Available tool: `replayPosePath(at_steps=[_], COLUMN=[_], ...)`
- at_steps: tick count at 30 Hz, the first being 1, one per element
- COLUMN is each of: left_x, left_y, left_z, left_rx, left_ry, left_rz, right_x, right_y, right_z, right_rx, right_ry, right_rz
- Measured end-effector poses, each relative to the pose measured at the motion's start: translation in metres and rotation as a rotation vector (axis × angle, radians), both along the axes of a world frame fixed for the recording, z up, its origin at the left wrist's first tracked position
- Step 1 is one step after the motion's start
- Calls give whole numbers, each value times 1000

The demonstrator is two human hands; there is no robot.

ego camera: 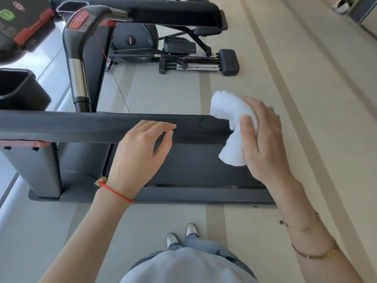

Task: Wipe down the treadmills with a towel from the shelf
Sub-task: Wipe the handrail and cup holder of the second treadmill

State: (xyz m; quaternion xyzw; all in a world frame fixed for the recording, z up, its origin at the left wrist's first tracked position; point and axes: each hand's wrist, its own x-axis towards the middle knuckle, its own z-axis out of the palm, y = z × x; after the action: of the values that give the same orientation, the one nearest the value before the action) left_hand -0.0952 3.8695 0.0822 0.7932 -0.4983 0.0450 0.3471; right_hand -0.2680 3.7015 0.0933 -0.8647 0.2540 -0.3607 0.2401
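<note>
At centre right of the frame, the right hand (263,139) grips a bunched white towel (230,127) against the end of the treadmill's dark grey padded handrail (81,125). The left hand (140,152) hovers over the rail, fingers relaxed.

The right hand (263,139) grips a white towel (232,127) apparently against the treadmill handrail (81,125); the left hand (140,154) hovers relaxed.

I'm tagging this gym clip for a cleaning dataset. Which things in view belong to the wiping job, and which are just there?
Part of the job:
- white towel, gripped in the right hand
- treadmill handrail, with the towel at its end
- treadmill belt
- left hand, open above the handrail

Just there:
- elliptical trainer
- red safety cord
- dark cup holder
</note>
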Motion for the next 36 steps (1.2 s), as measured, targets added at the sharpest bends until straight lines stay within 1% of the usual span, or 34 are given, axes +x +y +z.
replayPosePath(at_steps=[2, 4, 6, 9, 12, 15, 17, 19, 21, 23, 25, 27, 28, 30, 32, 33, 36], left_x=[5, 10, 13, 16, 18, 20, 22, 25, 28, 31, 32, 34, 34, 35, 35, 36, 39], left_y=[-5, -10, -16, -23, -27, -30, -33, -36, -39, -42, -46, -48, -49, -49, -49, -48, -45], left_z=[0, -3, -6, -12, -17, -21, -22, -24, -26, -29, -31, -33, -34, -35, -36, -37, -36], left_rx=[-5, 10, 38, 93, 127, 140, 147, 157, 172, 192, 204, 201, 196, 191, 188, 189, 174], left_ry=[-20, -33, -35, -35, -39, -39, -40, -45, -56, -68, -77, -87, -90, -95, -95, -91, -64], left_rz=[10, 22, 26, 28, 52, 81, 101, 125, 149, 169, 186, 196, 202, 209, 207, 202, 192], right_x=[13, 27, 35, 35, 33, 37, 46, 61, 74, 74, 63, 55, 57, 72, 91, 97, 95], right_y=[-14, -29, -42, -50, -55, -61, -67, -63, -54, -49, -60, -72, -72, -56, -33, -27, -37], right_z=[2, -2, -14, -39, -50, -47, -44, -38, -38, -41, -42, -42, -42, -42, -45, -46, -47], right_rx=[-44, -61, -35, -24, -2, 106, 164, 112, -16, -109, -97, -50, -63, -169, -300, -334, -326], right_ry=[-23, 18, 140, 341, 330, 292, 313, 371, 419, 419, 423, 458, 476, 522, 561, 569, 549], right_rz=[-11, -21, -13, 60, 97, 92, 72, 71, 100, 133, 128, 89, 60, 35, 87, 113, 122])
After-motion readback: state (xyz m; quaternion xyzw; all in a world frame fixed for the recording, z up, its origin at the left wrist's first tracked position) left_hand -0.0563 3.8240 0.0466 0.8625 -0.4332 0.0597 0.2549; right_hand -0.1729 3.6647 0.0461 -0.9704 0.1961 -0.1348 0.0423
